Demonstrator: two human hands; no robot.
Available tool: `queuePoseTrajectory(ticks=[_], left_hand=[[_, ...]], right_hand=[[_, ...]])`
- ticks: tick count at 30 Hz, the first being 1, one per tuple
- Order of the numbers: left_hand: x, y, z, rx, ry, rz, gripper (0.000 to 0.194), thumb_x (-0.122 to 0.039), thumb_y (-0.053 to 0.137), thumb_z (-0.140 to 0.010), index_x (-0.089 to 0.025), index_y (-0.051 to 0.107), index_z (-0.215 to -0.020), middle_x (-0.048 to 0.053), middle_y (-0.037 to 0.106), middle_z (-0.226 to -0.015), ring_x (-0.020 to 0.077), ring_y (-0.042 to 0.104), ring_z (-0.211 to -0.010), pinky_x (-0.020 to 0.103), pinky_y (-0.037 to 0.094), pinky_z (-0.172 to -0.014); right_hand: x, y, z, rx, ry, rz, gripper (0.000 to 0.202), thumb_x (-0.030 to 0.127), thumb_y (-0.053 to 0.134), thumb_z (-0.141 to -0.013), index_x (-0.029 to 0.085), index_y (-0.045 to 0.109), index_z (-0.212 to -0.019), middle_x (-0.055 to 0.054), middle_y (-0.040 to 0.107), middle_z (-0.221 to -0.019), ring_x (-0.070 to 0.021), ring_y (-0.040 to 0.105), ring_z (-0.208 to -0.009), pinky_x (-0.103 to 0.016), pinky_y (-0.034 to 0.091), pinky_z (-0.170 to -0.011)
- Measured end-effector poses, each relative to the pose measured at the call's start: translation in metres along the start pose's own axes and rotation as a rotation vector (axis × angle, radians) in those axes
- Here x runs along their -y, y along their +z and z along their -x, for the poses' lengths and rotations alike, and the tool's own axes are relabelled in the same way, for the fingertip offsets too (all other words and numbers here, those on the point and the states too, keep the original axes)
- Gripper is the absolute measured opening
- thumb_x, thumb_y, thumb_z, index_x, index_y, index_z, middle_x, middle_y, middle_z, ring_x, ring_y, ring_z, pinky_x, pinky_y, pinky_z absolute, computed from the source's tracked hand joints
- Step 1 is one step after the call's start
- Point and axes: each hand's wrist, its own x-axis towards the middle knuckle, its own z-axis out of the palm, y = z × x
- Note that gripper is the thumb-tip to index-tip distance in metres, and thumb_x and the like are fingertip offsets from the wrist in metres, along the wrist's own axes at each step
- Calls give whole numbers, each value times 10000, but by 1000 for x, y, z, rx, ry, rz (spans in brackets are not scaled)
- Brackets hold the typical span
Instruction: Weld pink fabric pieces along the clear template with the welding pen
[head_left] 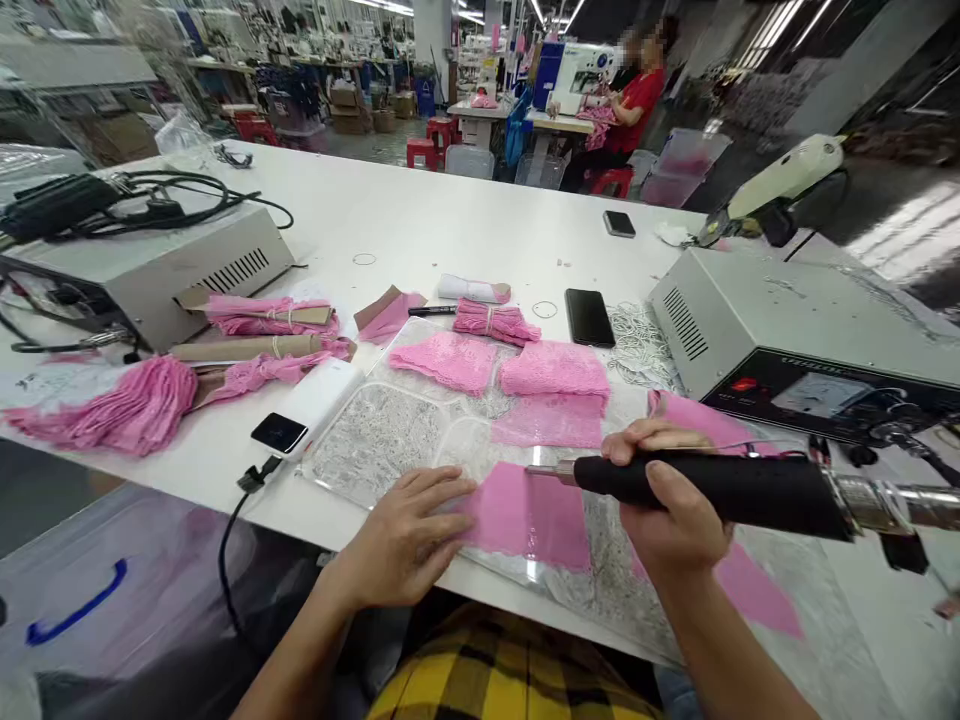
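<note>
My right hand (675, 500) is wrapped round a black ultrasonic hand tool (697, 490) with a narrow metal tip. That tip points left and meets the upper part of a pink fabric piece (525, 515), which lies under or against a clear sheet; which of the two I cannot tell. With fingers stretched out, my left hand (409, 535) rests at the left edge of this piece. Just beyond lie a stack of pink lace pieces (555, 370) and another lace stack (442, 360). A clear-covered grey mottled board (375, 440) is underneath.
A grey generator box (810, 310) stands right, another grey box (150, 270) left. Pink lace bundles (127, 405), a power bank (315, 400), a phone (589, 317) and white elastic loops (641, 340) lie around. A co-worker (637, 105) sits at a sewing machine behind.
</note>
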Motion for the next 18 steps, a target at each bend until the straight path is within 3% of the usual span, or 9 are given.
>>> queuePoseTrajectory(ticks=[10, 18], left_hand=[[-3, 4, 21, -60, -48, -39, 361, -118, 512, -905, -211, 552, -1251, 100, 568, -1337, 263, 444, -1317, 483, 416, -1052], [-2, 5, 23, -51, -54, -65, 354, -133, 521, -906, -211, 562, -1250, 103, 557, -1350, 273, 438, -1321, 486, 428, -1042]], right_hand=[[2, 23, 5, 7, 110, -74, 118, 214, 607, -699, 194, 662, -801, -18, 597, -846, -123, 577, -596, -335, 485, -604], [-4, 30, 10, 18, 121, -80, 112, 221, 609, -712, 195, 655, -810, -22, 591, -853, -127, 572, -603, -341, 477, -609]])
